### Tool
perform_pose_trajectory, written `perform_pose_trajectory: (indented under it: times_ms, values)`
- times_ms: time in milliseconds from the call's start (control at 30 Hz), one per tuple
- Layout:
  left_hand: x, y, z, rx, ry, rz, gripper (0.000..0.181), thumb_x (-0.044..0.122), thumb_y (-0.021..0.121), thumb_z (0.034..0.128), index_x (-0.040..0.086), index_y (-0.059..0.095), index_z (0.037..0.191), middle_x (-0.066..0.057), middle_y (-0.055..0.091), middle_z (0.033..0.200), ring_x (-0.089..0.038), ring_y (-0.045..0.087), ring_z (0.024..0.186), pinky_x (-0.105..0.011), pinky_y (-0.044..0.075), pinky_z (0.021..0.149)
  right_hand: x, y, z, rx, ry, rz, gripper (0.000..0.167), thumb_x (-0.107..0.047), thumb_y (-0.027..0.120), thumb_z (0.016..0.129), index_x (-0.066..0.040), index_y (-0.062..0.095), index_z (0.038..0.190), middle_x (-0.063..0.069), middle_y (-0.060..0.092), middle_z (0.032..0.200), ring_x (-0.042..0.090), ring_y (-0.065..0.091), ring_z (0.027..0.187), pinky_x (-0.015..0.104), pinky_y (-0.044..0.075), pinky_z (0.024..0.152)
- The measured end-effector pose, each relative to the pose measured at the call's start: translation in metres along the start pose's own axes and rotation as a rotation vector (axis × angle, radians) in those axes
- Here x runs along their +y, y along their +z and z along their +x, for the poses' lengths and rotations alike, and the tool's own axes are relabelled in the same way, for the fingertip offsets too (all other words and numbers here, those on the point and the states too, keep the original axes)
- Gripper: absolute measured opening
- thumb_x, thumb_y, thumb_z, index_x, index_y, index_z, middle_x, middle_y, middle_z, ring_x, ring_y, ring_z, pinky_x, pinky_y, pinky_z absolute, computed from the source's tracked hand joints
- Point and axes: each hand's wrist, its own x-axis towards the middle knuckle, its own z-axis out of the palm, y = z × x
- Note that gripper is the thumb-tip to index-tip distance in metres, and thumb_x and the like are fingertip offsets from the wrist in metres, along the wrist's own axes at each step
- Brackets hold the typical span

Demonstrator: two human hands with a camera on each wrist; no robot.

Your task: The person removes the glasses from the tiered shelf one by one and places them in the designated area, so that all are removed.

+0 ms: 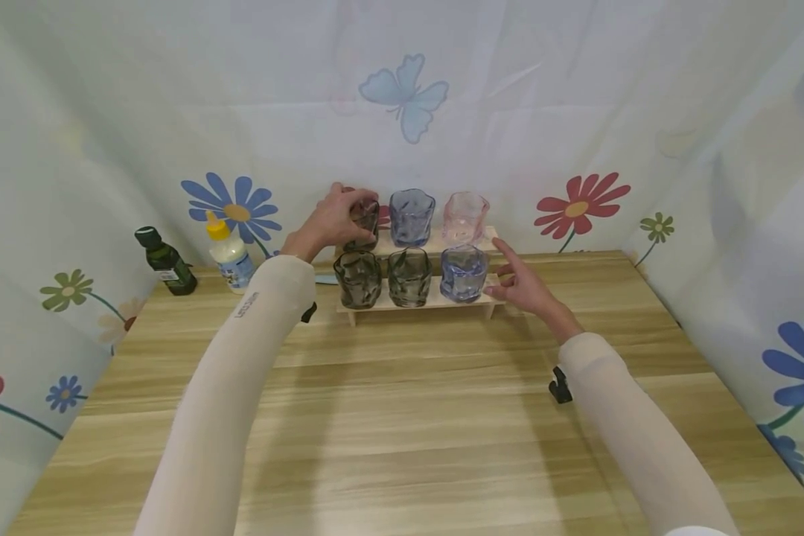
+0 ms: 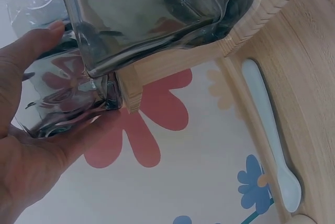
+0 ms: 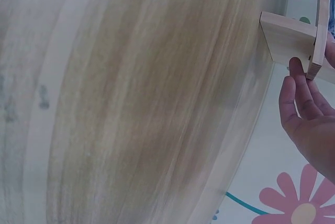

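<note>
Smoky grey glass tumbler (image 1: 367,217), at the left end of the upper tier of our two-tier wooden stand (image 1: 435,294), sits between the thumb and fingers of our left hand (image 1: 335,216); that grip is spread just as wide as the glass and has hold of it by opposite sides. Our right hand (image 1: 525,286) has its grip closed on the stand's right end. To do this well, we judge, the glass should stay upright, with an even, light squeeze on its slick, wavy wall, while the right hand steadies the wood without pushing it; we should also mind the blue tumbler (image 1: 412,218) beside it and the dark grey tumbler (image 1: 358,281) on the tier below, since a knock could chip either. From the head view we get the whole layout, including the pink tumbler (image 1: 465,217) at the far end, but our left fingers mask much of the held glass. Only the left wrist view shows its base right at the end of the upper board, though we cannot tell how fully it is supported, and gives us the full length of a pale spoon (image 2: 272,135), a mere sliver from above. The right wrist view alone reveals fingers tucked beneath the lower board, beside its leg (image 3: 288,38).
</note>
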Motion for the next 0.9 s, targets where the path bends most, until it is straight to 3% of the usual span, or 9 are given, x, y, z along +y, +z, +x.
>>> perform_pose_trajectory:
  times_ms: [267,467,700,900]
  values:
    - [-0.006,-0.003,-0.002,0.022,0.036,0.005,0.067,0.021,0.08,0.0855,0.019,0.05,0.145,-0.021,0.038,0.127,-0.033,0.043,0.102,-0.051,0.038,0.088,-0.002,0.0,-0.001,-0.006,-0.019,0.019,0.096,-0.003,0.071,0.091,-0.02,0.008,0.162,0.039,0.044,0.14,0.052,0.057,0.117,0.057,0.053,0.092]
    - [-0.006,-0.01,-0.005,0.023,0.008,0.027,0.068,0.024,0.079,0.0859,0.02,0.047,0.147,-0.02,0.035,0.121,-0.031,0.038,0.095,-0.048,0.036,0.082,-0.002,-0.001,-0.002,-0.011,-0.026,0.018,0.097,-0.004,0.071,0.091,-0.018,0.007,0.162,0.039,0.043,0.14,0.053,0.056,0.119,0.057,0.052,0.092]
    - [-0.003,-0.023,-0.012,0.049,0.015,0.029,0.061,0.023,0.079,0.0849,0.018,0.053,0.14,-0.02,0.04,0.124,-0.032,0.043,0.102,-0.049,0.039,0.085,-0.003,-0.001,-0.002,-0.009,-0.042,0.018,0.094,-0.003,0.069,0.092,-0.019,0.008,0.162,0.039,0.042,0.141,0.052,0.055,0.12,0.058,0.052,0.092]
    - [-0.005,-0.035,-0.02,0.067,-0.029,0.035,0.065,0.026,0.079,0.0846,0.021,0.052,0.144,-0.021,0.037,0.123,-0.033,0.042,0.093,-0.048,0.038,0.079,-0.003,-0.001,-0.002,-0.013,-0.043,0.026,0.095,-0.003,0.069,0.092,-0.019,0.008,0.162,0.036,0.036,0.148,0.052,0.052,0.125,0.059,0.051,0.094]
